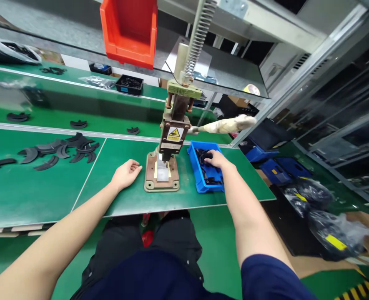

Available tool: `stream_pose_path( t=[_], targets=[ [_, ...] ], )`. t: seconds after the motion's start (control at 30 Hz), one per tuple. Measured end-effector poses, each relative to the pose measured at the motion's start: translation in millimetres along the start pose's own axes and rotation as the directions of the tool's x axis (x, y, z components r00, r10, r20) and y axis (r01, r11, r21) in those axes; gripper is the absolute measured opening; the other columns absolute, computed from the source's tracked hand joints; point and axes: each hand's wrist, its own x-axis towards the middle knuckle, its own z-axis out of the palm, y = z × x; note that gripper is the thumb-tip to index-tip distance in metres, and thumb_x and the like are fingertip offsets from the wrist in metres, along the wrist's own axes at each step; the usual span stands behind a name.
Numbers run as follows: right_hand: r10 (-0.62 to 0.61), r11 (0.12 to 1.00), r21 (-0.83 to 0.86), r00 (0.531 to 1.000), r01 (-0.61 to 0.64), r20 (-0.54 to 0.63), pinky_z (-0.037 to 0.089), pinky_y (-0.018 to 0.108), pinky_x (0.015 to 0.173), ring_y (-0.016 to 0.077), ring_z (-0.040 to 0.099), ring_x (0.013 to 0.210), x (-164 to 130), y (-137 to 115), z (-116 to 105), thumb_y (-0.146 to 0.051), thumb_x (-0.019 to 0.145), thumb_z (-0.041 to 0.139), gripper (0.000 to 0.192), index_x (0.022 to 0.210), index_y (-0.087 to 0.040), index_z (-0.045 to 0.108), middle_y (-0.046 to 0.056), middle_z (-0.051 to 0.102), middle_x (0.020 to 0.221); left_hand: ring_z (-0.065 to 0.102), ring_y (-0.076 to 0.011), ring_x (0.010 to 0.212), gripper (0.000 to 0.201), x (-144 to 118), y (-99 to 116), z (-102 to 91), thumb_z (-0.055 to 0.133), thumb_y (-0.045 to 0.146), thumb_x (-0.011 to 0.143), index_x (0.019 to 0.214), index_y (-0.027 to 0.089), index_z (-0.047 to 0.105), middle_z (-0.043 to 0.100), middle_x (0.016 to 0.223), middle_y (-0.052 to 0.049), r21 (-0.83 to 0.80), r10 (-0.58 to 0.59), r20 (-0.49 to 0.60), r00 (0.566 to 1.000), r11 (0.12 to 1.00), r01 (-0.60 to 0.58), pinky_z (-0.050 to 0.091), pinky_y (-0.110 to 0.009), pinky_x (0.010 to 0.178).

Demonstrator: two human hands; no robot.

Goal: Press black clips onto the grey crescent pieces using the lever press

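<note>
My right hand (218, 160) reaches into a blue bin (199, 182), its fingers closed on small black plastic parts (211, 181); the exact piece is partly hidden. On the green bench my left hand (127, 173) rests with its fingers curled together and nothing visible in them. Between my hands stands a hand press (173, 125) with a lever handle (228, 124) wrapped in white, pointing right. Under its ram, a pale metal fixture (162, 173) sits on the base plate (149, 183). I cannot make out a part in it.
Dark curved pieces (48, 148) lie in a loose pile on the bench at left. Single curved pieces (78, 124) sit on the strip behind. A red bin (131, 46) hangs overhead by the shelf. Bagged goods (325, 229) stand at right.
</note>
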Motion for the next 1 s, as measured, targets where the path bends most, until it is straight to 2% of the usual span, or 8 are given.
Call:
stream_pose_path(
  t=[0.17, 0.3, 0.43, 0.53, 0.73, 0.83, 1.0],
  targets=[
    [-0.017, 0.999, -0.048, 1.0, 0.017, 0.007, 0.061, 0.048, 0.105, 0.0229, 0.066, 0.123, 62, -16, 0, -0.051, 0.098, 0.067, 0.049, 0.135, -0.02, 0.062, 0.01, 0.065, 0.139, 0.074, -0.0222, 0.084, 0.034, -1, 7, 0.4, 0.067, 0.056, 0.094, 0.104, 0.023, 0.066, 0.075, 0.09, -0.004, -0.015, 0.01, 0.023, 1.0, 1.0, -0.009, 0.061, -0.037, 0.083],
    [-0.088, 0.993, -0.07, 0.993, 0.094, 0.073, 0.061, 0.048, 0.106, 0.023, 0.066, 0.124, 70, -22, 19, -0.051, 0.098, 0.067, 0.048, 0.136, -0.02, 0.062, 0.01, 0.065, 0.14, 0.073, -0.0217, 0.083, 0.033, 0, 8, -0.8, 0.066, 0.055, 0.096, 0.106, 0.023, 0.067, 0.075, 0.093, -0.004, 0.066, -0.003, 0.043, 0.999, 0.998, 0.0, 0.06, -0.036, 0.081],
    [-0.219, 0.972, -0.05, 0.962, 0.23, 0.16, 0.061, 0.048, 0.106, 0.0229, 0.066, 0.124, 38, -15, 31, -0.05, 0.099, 0.066, 0.048, 0.135, -0.02, 0.062, 0.01, 0.065, 0.14, 0.074, -0.0222, 0.085, 0.033, 0, 4, -0.7, 0.066, 0.054, 0.095, 0.107, 0.024, 0.067, 0.076, 0.094, -0.003, 0.129, 0.002, 0.064, 0.998, 0.992, -0.01, 0.059, -0.036, 0.082],
    [-0.25, 0.964, -0.047, 0.949, 0.263, 0.194, 0.061, 0.048, 0.106, 0.0227, 0.066, 0.124, -1, -10, 31, -0.05, 0.099, 0.067, 0.047, 0.135, -0.02, 0.063, 0.01, 0.065, 0.14, 0.074, -0.0229, 0.086, 0.031, 0, 3, -0.2, 0.066, 0.054, 0.095, 0.105, 0.024, 0.066, 0.077, 0.094, -0.004, 0.148, 0.003, 0.068, 0.998, 0.989, -0.013, 0.058, -0.036, 0.081],
    [-0.122, 0.986, -0.092, 0.98, 0.138, 0.155, 0.061, 0.046, 0.106, 0.0216, 0.066, 0.123, -58, -9, 19, -0.05, 0.1, 0.065, 0.044, 0.133, -0.022, 0.064, 0.01, 0.066, 0.139, 0.075, -0.024, 0.09, 0.026, -1, 8, -3.5, 0.064, 0.048, 0.096, 0.104, 0.024, 0.066, 0.079, 0.099, -0.006, 0.201, 0.032, 0.098, 0.995, 0.978, -0.051, 0.057, -0.037, 0.082],
    [-0.067, 0.992, -0.098, 0.986, 0.082, 0.152, 0.061, 0.047, 0.106, 0.0219, 0.066, 0.123, -72, -14, 16, -0.05, 0.099, 0.065, 0.045, 0.134, -0.022, 0.063, 0.01, 0.065, 0.14, 0.076, -0.0261, 0.096, 0.024, 0, 8, -4.2, 0.064, 0.047, 0.096, 0.104, 0.024, 0.067, 0.08, 0.103, -0.007, 0.233, 0.048, 0.114, 0.992, 0.97, -0.074, 0.056, -0.038, 0.082],
    [0.032, 0.992, -0.128, 0.975, -0.004, 0.22, 0.062, 0.047, 0.105, 0.0224, 0.066, 0.123, -81, -30, 19, -0.05, 0.099, 0.066, 0.047, 0.134, -0.021, 0.063, 0.01, 0.066, 0.139, 0.074, -0.0285, 0.105, 0.023, -2, 11, -6.1, 0.063, 0.046, 0.098, 0.106, 0.025, 0.067, 0.081, 0.106, -0.007, 0.252, 0.094, 0.137, 0.986, 0.96, -0.126, 0.056, -0.04, 0.087]
  ],
)
